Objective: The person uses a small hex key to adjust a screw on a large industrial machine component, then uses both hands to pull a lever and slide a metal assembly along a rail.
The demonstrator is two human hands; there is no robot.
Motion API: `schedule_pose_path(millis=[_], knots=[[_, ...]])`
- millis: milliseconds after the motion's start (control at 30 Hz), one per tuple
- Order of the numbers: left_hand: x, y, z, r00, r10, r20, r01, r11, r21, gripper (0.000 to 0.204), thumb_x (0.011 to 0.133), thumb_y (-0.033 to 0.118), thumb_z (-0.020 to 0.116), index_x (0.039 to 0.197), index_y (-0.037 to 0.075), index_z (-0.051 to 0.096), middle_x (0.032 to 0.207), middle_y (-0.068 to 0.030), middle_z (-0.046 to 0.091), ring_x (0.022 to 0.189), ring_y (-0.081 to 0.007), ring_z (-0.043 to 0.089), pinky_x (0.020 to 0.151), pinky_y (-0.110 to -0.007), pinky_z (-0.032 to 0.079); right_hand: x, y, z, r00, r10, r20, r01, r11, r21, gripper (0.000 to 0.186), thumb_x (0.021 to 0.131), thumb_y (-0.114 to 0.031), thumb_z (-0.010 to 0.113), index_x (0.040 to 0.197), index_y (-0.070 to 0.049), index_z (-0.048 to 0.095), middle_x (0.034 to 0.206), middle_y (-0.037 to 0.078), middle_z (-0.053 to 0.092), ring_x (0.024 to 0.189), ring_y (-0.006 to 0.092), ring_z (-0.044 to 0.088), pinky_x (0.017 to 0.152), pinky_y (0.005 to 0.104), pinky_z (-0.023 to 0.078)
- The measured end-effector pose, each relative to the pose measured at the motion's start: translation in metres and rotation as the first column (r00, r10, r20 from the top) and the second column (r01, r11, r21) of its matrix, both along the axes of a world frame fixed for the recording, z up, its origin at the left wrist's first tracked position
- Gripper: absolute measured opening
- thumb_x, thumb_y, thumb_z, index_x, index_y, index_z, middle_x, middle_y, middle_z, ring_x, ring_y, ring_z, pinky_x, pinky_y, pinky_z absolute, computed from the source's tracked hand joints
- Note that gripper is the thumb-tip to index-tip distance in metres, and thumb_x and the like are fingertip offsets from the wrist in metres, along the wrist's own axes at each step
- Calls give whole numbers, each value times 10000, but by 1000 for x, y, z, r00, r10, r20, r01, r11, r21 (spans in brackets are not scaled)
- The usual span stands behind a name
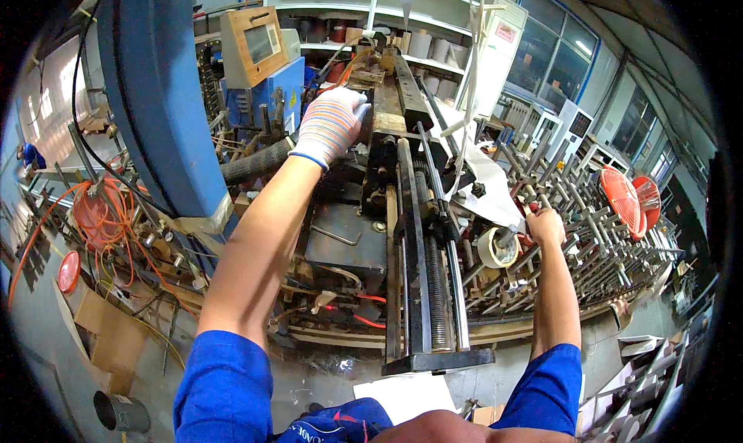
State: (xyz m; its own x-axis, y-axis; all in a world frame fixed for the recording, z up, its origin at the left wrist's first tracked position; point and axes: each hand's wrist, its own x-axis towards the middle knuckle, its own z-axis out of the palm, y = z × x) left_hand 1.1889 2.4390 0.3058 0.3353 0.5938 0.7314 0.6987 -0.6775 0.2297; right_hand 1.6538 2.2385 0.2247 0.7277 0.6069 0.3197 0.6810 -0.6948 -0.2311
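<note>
My left hand (331,127), in a striped white knit glove with a blue cuff, reaches forward over the left side of a dark machine slide (418,273). Its fingers are curled; what they hold, if anything, is hidden. My bare right hand (546,226) is out to the right among upright metal rods (588,234). Its fingers are closed beside a small red part, and I cannot make out what is in them. A roll of pale tape (498,248) sits just left of that hand. A white sheet (487,186) hangs behind it.
A blue column (155,95) rises at the left, near a wooden-framed control panel (255,44). Orange hoses (108,211) hang in loops. Red fan guards (621,199) stand at the right. A black bucket (121,412) is on the floor. Shelves (433,52) hold rolls at the back.
</note>
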Motion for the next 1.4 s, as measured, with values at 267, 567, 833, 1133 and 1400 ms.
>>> schedule_pose_path(millis=[267, 567, 833, 1133, 1400], knots=[[5, -8, 5, 982, 131, 139, -127, 991, -38, 381, 952, 378, 610, 889, 27, 746, 932, -252, 697, 915, -447, 655, 828, -493, 534, 17, 5, -9, 1000, -24, 0, 24, 1000, -19, 364, 815, -357, 666, 1049, -118, 807, 1085, 188, 767, 1044, 369, 731, 930, 457, 566], [-4, -2, -5, 962, -93, 258, 88, 996, 28, 228, 935, 184, 696, 1138, 103, 761, 1130, -168, 734, 1024, -359, 700, 924, -407, 549, 4, 3, -1, 999, -38, -15, 38, 999, -19, 363, 816, -356, 665, 1053, -122, 811, 1109, 186, 765, 1067, 361, 726, 948, 457, 563], [0, -5, 0, 997, 81, 9, -81, 995, 60, 238, 975, 271, 643, 932, 71, 763, 967, -217, 715, 914, -413, 679, 820, -462, 553, 11, 4, -5, 1000, -30, 9, 30, 999, -17, 356, 808, -354, 675, 1042, -125, 815, 1097, 173, 770, 1050, 360, 731, 945, 461, 564], [4, -7, 5, 991, 117, 65, -114, 992, -52, 378, 966, 362, 618, 825, 23, 707, 910, -230, 682, 906, -442, 642, 813, -511, 524, 19, 7, -12, 999, -35, 32, 35, 999, 1, 361, 804, -348, 674, 1049, -121, 812, 1085, 170, 772, 1038, 360, 732, 936, 459, 567], [-5, -1, 1, 999, 2, -32, 0, 998, 68, 172, 891, 215, 694, 946, 68, 765, 1020, -178, 703, 1019, -395, 646, 901, -459, 527, 12, 5, -8, 1000, -7, 12, 7, 1000, -24, 452, 847, -402, 644, 1058, -26, 780, 1099, 226, 752, 1050, 396, 723, 933, 480, 561]])
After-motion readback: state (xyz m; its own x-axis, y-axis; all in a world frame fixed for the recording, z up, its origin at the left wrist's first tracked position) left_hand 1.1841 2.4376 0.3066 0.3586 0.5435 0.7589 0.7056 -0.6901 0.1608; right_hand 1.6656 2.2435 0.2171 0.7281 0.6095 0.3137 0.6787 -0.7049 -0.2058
